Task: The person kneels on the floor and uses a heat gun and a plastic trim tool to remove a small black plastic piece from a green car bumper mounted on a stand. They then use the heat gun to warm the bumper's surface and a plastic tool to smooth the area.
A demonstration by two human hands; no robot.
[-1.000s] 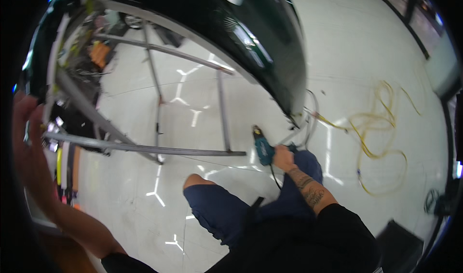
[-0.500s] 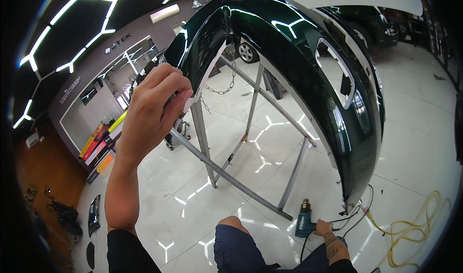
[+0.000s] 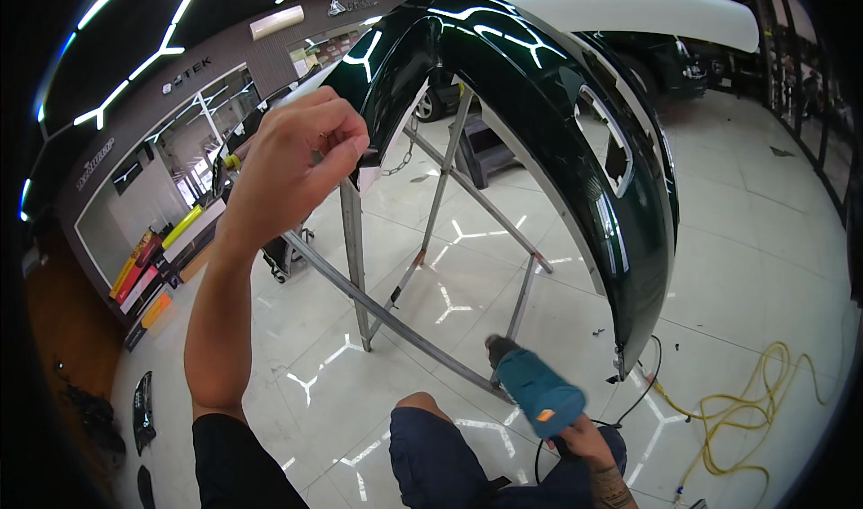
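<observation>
left hand (image 3: 289, 160): you hold it raised, upper left of centre in the frame, fingers curled narrowly toward the thumb; whether they pinch anything cannot be told.
panel (image 3: 553, 141): dark green and glossy, arching from upper centre down toward lower right; its left tip sits right by your curled fingers, its lower tip ends above the floor.
right hand (image 3: 584, 442): at lower right of centre, you have it wrapped around the handle of the heat gun.
heat gun (image 3: 544, 394): teal, tilted, nozzle pointing to the upper left; it overlaps the stand's low bar in view, contact uncertain.
stand (image 3: 395, 319): grey metal, its low bar slanting across mid-frame between your arms.
floor (image 3: 746, 230): pale tiles give you room along the panel's right edge.
yellow hose (image 3: 724, 416): loosely coiled at lower right, bounding that side.
black cord (image 3: 660, 354): loops near the panel's lower tip.
</observation>
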